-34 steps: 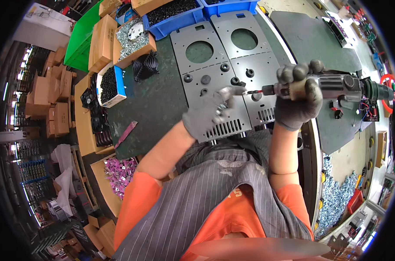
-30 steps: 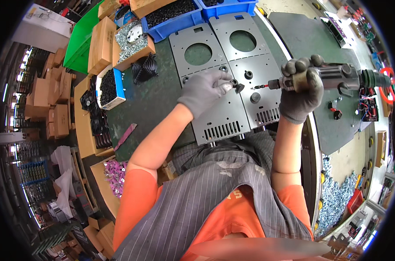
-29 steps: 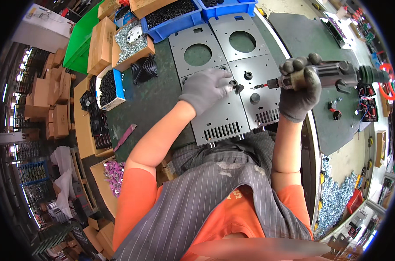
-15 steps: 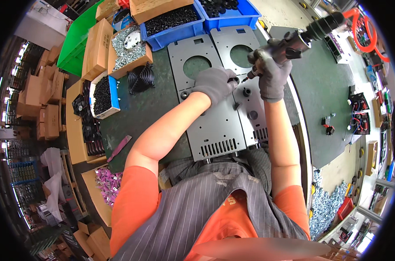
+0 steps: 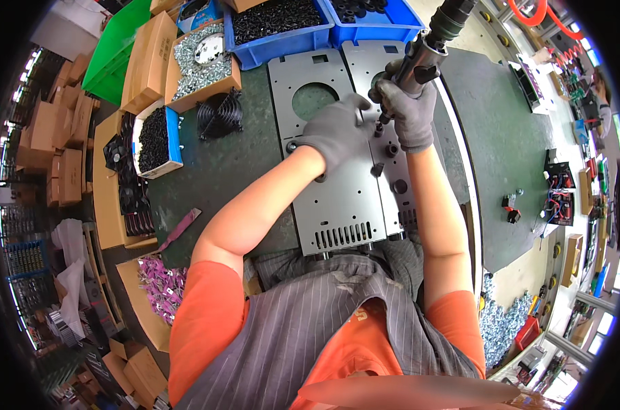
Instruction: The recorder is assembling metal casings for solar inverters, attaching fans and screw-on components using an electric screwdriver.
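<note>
Two grey sheet-metal panels lie side by side on the green bench: the left panel (image 5: 334,208) and the right panel (image 5: 386,195), each with a round cutout and slots. In a grey glove, my right hand (image 5: 414,117) grips a power screwdriver (image 5: 421,65), its bit pointing down at a small black part on the right panel. My left hand (image 5: 334,134), also gloved, hovers over the left panel, thumb and forefinger apart with nothing visible between them. Closer to me on the right panel are a black round foot (image 5: 392,149) and a black piece (image 5: 378,169).
Blue bins (image 5: 282,42) of black parts stand at the far edge. To the left are a carton (image 5: 204,94) of screws, a small box (image 5: 161,145) of black screws, a black fan guard (image 5: 220,116) and a pink strip-like tool (image 5: 181,229). A red coiled hose (image 5: 529,15) hangs far right.
The screwdriver has swung left and steeper, its bit now down at the black part. My left hand's fingers have come off that part and spread.
</note>
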A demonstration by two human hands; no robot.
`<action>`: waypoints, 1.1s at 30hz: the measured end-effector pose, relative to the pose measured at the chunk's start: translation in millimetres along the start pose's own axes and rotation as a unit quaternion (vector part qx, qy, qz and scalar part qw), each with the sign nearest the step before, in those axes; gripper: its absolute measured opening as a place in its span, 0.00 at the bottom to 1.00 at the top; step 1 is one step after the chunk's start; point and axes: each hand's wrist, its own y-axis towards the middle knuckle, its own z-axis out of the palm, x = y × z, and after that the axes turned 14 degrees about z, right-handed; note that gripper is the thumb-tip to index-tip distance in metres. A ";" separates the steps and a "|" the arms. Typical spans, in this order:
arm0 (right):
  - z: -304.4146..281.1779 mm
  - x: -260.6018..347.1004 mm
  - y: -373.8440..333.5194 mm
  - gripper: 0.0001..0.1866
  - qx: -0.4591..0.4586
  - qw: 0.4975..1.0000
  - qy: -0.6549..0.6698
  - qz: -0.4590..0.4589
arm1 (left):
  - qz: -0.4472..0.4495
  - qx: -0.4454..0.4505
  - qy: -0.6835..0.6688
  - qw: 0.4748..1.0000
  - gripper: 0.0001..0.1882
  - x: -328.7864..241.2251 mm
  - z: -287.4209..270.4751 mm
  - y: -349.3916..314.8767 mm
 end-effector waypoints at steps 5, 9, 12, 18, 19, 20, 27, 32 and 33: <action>0.5 0.4 -0.4 0.19 0.028 0.999 -0.002 0.017 | -0.126 -0.074 -0.562 0.814 0.17 26.3 -17.2 -33.0; -2.5 7.7 1.9 0.22 0.058 0.998 -0.031 0.017 | -0.154 -0.047 -0.655 0.738 0.16 28.3 -12.1 -60.3; 0.4 25.2 -11.9 0.21 0.045 0.997 0.038 -0.042 | -0.194 -0.086 -0.700 0.682 0.14 22.2 -3.4 -70.8; 4.1 64.3 -69.8 0.26 0.092 0.959 0.238 -0.123 | -0.166 -0.036 -0.796 0.581 0.15 1.8 12.5 -90.1; 3.2 66.7 -79.9 0.27 0.119 0.949 0.267 -0.117 | -0.133 0.003 -0.823 0.553 0.16 1.3 18.0 -93.5; 6.0 69.0 -91.7 0.29 0.105 0.953 0.258 -0.123 | -0.141 0.016 -0.827 0.545 0.16 -1.6 23.6 -96.9; -8.8 69.9 -127.9 0.28 0.119 0.942 0.279 -0.146 | -0.154 0.026 -0.822 0.547 0.18 -32.4 34.3 -100.5; -12.1 66.8 -136.8 0.27 0.094 0.942 0.265 -0.183 | -0.144 0.046 -0.816 0.558 0.17 -44.9 34.9 -103.0; -14.1 67.1 -139.9 0.27 0.099 0.940 0.268 -0.185 | -0.140 0.051 -0.801 0.580 0.17 -46.4 36.2 -103.7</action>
